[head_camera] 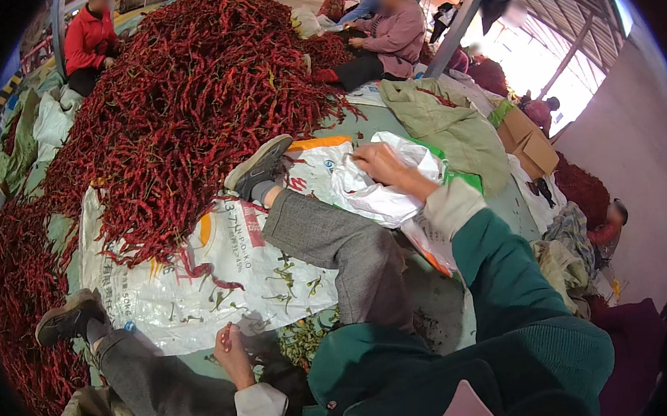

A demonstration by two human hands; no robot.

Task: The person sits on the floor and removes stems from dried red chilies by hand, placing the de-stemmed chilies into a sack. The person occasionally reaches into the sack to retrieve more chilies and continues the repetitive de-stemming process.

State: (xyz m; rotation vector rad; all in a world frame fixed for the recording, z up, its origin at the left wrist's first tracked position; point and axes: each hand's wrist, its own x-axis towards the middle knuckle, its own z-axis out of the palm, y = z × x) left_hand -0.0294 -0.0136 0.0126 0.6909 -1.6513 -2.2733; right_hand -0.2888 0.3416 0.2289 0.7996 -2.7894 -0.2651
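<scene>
My left hand (235, 353) is low between my legs, its fingers closed around a red chili pepper (227, 333) that shows at the fingertips. Just beyond it lies a flat white woven sack (297, 315), strewn with green chili stems (285, 280) and a few loose red peppers. My right hand (380, 164) reaches past my knee over a crumpled white plastic bag (371, 202). Its fingers are bent downward, and whether they hold anything is hidden. A large heap of red chilies (197, 77) rises in front of me, spilling onto the sack.
My outstretched shoes (258, 165) flank the heap's near edge. Green stems (301, 342) are piled by my lap. A green woven sack (455, 124) and a cardboard box (526, 141) stand to the right. People sit around the heap, one in red (87, 37), another in pink (395, 30).
</scene>
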